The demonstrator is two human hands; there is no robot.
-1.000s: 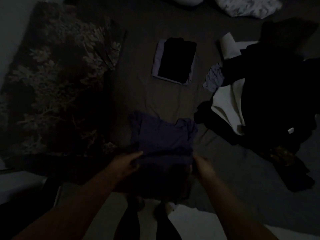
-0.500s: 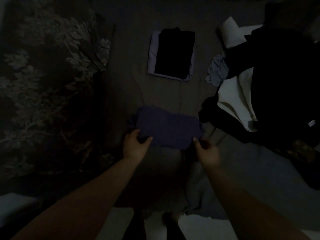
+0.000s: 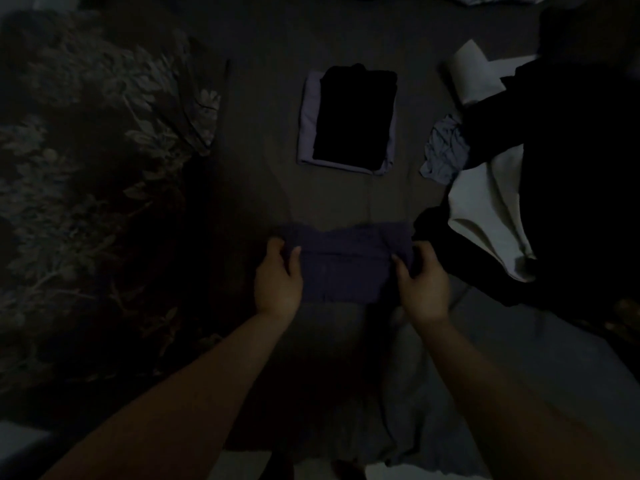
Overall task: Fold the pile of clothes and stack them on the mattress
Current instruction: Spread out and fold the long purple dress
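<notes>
Head view: purple garment (image 3: 341, 263) now folded shorter vs 1 s ago, flat on near mattress (image 3: 263, 140); fold nearly done, stacking prob. next. L hand (image 3: 277, 278) + R hand (image 3: 420, 277) each pinch a side edge. Count: 1 folded stack (image 3: 349, 119) far centre (2 items); 1 unfolded pile (image 3: 540, 174) right.

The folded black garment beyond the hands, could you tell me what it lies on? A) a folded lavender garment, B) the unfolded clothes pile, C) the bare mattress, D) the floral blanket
A: the black garment sits on a folded lavender garment whose edges show at its left and bottom.
</notes>
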